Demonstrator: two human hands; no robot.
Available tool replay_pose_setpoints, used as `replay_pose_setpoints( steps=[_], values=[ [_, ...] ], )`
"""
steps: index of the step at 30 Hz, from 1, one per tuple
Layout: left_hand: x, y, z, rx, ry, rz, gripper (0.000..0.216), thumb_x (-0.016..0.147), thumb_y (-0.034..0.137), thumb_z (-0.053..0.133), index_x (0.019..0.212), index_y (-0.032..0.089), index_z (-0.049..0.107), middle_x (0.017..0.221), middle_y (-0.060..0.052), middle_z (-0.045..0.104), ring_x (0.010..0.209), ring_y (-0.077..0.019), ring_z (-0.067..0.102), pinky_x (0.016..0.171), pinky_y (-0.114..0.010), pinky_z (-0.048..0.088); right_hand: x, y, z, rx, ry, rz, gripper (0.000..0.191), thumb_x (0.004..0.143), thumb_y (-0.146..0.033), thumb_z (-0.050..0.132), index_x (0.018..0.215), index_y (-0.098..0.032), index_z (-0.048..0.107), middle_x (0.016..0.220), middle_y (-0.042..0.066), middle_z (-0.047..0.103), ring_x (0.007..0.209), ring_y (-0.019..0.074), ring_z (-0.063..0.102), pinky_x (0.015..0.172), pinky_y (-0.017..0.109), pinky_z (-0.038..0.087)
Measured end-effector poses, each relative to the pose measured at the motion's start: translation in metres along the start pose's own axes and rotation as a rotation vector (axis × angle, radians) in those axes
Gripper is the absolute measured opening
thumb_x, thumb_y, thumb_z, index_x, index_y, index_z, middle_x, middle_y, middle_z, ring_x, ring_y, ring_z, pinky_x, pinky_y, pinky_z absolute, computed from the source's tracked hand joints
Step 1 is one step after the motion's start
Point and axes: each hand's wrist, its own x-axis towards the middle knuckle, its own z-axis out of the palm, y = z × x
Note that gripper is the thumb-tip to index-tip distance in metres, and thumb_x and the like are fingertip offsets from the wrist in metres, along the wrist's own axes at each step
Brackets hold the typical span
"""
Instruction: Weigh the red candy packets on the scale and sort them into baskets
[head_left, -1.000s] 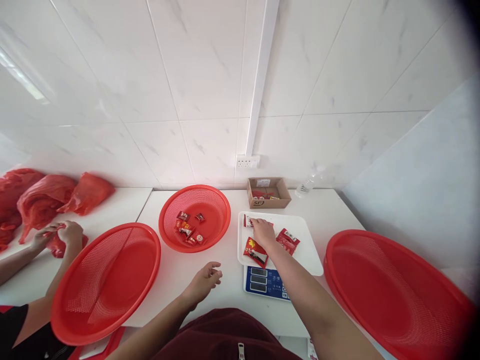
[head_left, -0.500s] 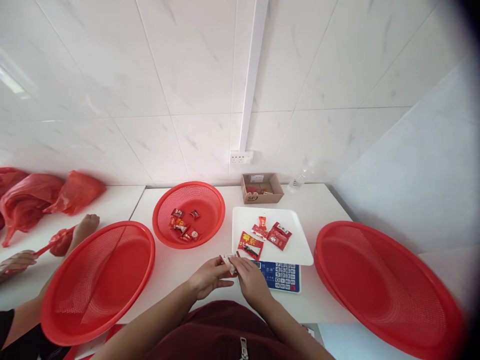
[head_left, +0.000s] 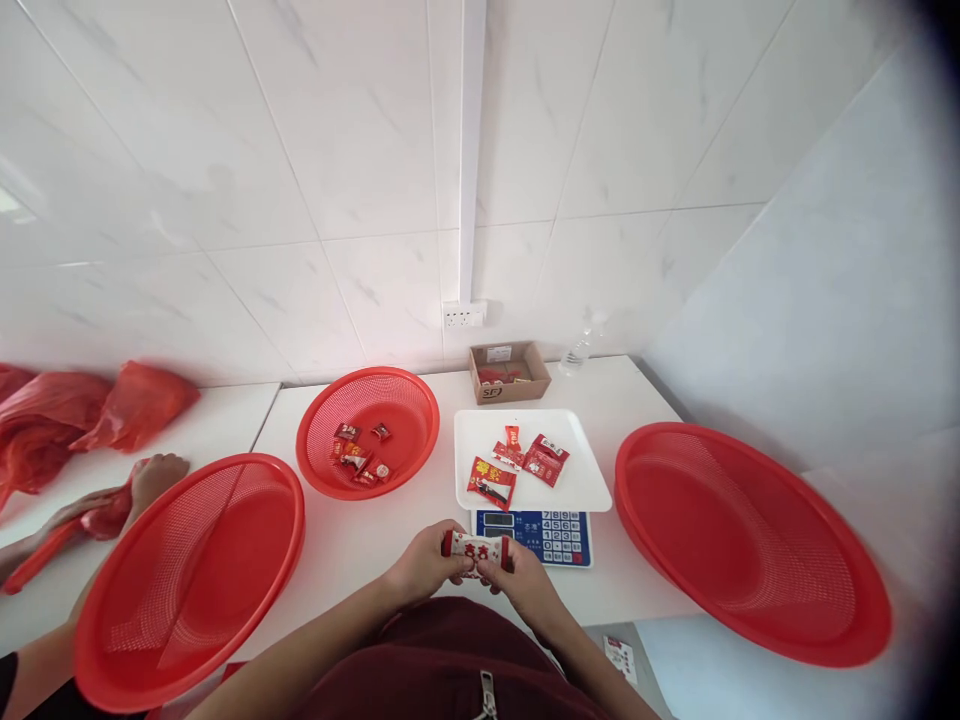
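Observation:
Between my two hands, a small red-and-white wrapped packet (head_left: 477, 549) with red printed characters is held out flat in front of my body. My left hand (head_left: 427, 568) pinches its left end, and my right hand (head_left: 525, 580) pinches the right end. Just beyond is a digital scale (head_left: 525, 537) with a blue keypad, topped by a white tray (head_left: 581, 465). Several red snack packets lie on that tray, among them a red-and-yellow one (head_left: 491, 484) and a dark red one (head_left: 546, 460).
A red basket (head_left: 420, 425) holding several small wrapped packets stands behind left. Other red baskets sit at the left (head_left: 247, 560) and right (head_left: 750, 520). At the back are a cardboard box (head_left: 510, 385) and a clear bottle (head_left: 576, 353). A co-worker's hands (head_left: 161, 478) handle a red plastic bag at far left.
The packet has been turned and spread flat between both hands, its printed face now showing. The view has shifted a little. At left, the co-worker's hands have moved on the red bag.

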Motion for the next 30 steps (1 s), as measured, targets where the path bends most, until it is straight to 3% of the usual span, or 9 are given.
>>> replay_pose_setpoints(
  steps=[3,5,9,12,17,21,25,30],
  values=[
    [0.003,-0.001,0.0,0.041,0.006,0.017,0.028,0.063,0.031,0.068,0.081,0.017,0.051,0.07,0.0,0.06,0.062,-0.0127,0.055,0.06,-0.028,0.044,0.004,-0.001,-0.004,-0.03,0.046,0.0,0.028,0.068,-0.044,0.062,0.078,-0.018,0.056,0.065,0.002,0.064,0.059,0.0169,0.058,0.056,0.029,0.047],
    [0.004,0.002,-0.003,0.069,0.066,0.031,0.032,0.066,0.032,0.066,0.091,0.017,0.053,0.079,-0.002,0.059,0.067,-0.0128,0.055,0.064,-0.03,0.046,0.01,-0.004,-0.017,-0.031,0.157,0.014,0.032,0.067,-0.045,0.062,0.083,-0.018,0.058,0.073,0.004,0.067,0.065,0.0194,0.061,0.057,0.03,0.048],
    [0.001,0.01,-0.017,0.131,0.162,0.016,0.041,0.069,0.036,0.063,0.105,0.018,0.053,0.1,-0.007,0.056,0.08,-0.0144,0.055,0.073,-0.031,0.046,0.027,-0.01,-0.063,-0.11,0.48,0.027,0.043,0.071,-0.05,0.057,0.1,-0.019,0.054,0.094,0.008,0.069,0.079,0.0224,0.064,0.065,0.033,0.051],
    [-0.006,0.01,-0.026,0.133,0.16,-0.042,0.045,0.069,0.041,0.062,0.106,0.018,0.053,0.102,-0.007,0.055,0.086,-0.0164,0.055,0.076,-0.032,0.046,0.037,-0.008,-0.095,-0.371,0.57,-0.021,0.044,0.075,-0.047,0.053,0.109,-0.019,0.053,0.099,0.008,0.068,0.09,0.0239,0.063,0.079,0.037,0.05],
    [-0.015,0.002,-0.03,0.137,0.177,-0.078,0.044,0.069,0.039,0.059,0.106,0.017,0.051,0.102,-0.007,0.054,0.086,-0.0174,0.056,0.078,-0.033,0.045,0.056,0.006,-0.111,-0.86,0.571,-0.242,0.05,0.08,-0.029,0.047,0.128,-0.017,0.048,0.124,0.013,0.056,0.118,0.0276,0.049,0.099,0.042,0.039],
    [-0.017,-0.001,-0.032,0.151,0.178,-0.071,0.043,0.069,0.037,0.058,0.106,0.016,0.051,0.105,-0.009,0.054,0.086,-0.0173,0.055,0.078,-0.033,0.044,0.072,0.011,-0.104,-1.023,0.551,-0.253,0.05,0.082,-0.019,0.041,0.132,-0.017,0.047,0.131,0.013,0.051,0.122,0.0266,0.045,0.1,0.04,0.039],
    [-0.016,-0.001,-0.034,0.14,0.192,-0.071,0.043,0.068,0.038,0.059,0.104,0.017,0.051,0.103,-0.008,0.054,0.086,-0.0176,0.055,0.078,-0.033,0.044,0.083,0.006,-0.086,-1.16,0.431,-0.291,0.045,0.089,-0.033,0.039,0.129,-0.02,0.053,0.14,0.012,0.044,0.132,0.0298,0.033,0.105,0.045,0.033],
    [-0.015,-0.002,-0.033,0.156,0.171,-0.082,0.043,0.069,0.039,0.058,0.106,0.017,0.051,0.103,-0.008,0.054,0.087,-0.0182,0.056,0.078,-0.033,0.044,0.092,0.0,-0.063,-1.258,0.206,-0.219,0.055,0.089,-0.057,0.034,0.138,-0.034,0.041,0.154,0.003,0.025,0.141,0.0312,0.013,0.109,0.056,0.016]
  ],
)
